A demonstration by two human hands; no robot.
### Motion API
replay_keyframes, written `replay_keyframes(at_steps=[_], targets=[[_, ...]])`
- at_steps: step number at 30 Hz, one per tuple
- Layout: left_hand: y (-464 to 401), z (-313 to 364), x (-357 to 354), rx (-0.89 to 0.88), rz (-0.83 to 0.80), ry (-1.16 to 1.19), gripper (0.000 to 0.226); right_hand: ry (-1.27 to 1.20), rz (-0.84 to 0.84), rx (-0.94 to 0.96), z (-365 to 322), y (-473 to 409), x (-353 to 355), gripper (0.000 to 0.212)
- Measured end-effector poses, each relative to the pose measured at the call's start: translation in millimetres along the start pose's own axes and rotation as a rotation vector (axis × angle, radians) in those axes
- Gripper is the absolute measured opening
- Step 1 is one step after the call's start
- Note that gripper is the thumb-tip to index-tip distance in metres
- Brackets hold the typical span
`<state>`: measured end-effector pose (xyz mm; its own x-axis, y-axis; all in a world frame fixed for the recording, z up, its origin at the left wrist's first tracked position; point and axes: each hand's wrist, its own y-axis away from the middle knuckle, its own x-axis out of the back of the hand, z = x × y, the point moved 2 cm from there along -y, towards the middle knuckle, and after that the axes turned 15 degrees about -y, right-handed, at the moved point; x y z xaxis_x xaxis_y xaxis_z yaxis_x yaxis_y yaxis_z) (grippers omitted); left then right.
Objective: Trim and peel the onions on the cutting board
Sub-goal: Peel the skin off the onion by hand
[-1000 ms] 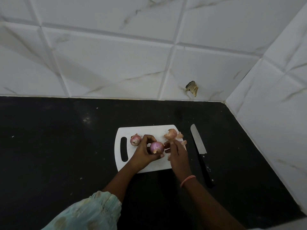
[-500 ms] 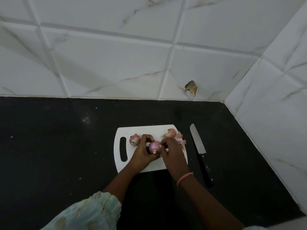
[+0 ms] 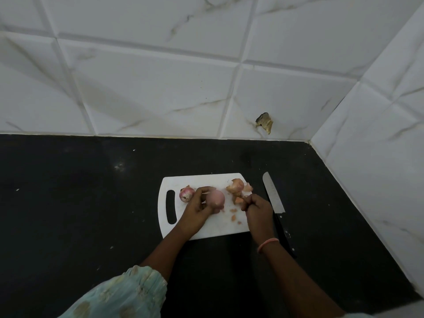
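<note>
A white cutting board [image 3: 206, 228] lies on the black counter. My left hand [image 3: 197, 211] grips a pale pink, smooth onion [image 3: 215, 198] just above the board's middle. A second onion [image 3: 186, 193] with reddish skin sits on the board by the handle slot. My right hand [image 3: 258, 208] is at the board's right edge, its fingertips pinching a scrap of brown onion skin [image 3: 239, 199]. A heap of peeled skins [image 3: 237, 185] lies at the board's far right corner, with small bits [image 3: 234, 214] scattered below it.
A knife [image 3: 274, 200] with a black handle lies on the black counter [image 3: 91, 203] just right of the board, blade pointing toward the wall. Tiled walls close the back and right sides. A chipped hole [image 3: 265, 122] marks the back wall.
My right hand has pulled away from the onion to the right with a piece of skin. The onion in my left hand now shows a paler, smoother surface.
</note>
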<state>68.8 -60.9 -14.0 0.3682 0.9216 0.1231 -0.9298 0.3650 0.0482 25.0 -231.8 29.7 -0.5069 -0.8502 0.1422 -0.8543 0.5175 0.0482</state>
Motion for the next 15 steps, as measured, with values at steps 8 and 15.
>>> replay_keyframes(at_steps=[8,15], targets=[[3.5,7.0,-4.9,0.076,-0.021,0.084,0.054,-0.017,-0.117,-0.122,-3.9,4.4,-3.2,0.033],[2.6,13.7,-4.5,0.104,-0.078,0.004,0.071,0.054,-0.151,0.190,-12.1,12.6,-7.6,0.024]])
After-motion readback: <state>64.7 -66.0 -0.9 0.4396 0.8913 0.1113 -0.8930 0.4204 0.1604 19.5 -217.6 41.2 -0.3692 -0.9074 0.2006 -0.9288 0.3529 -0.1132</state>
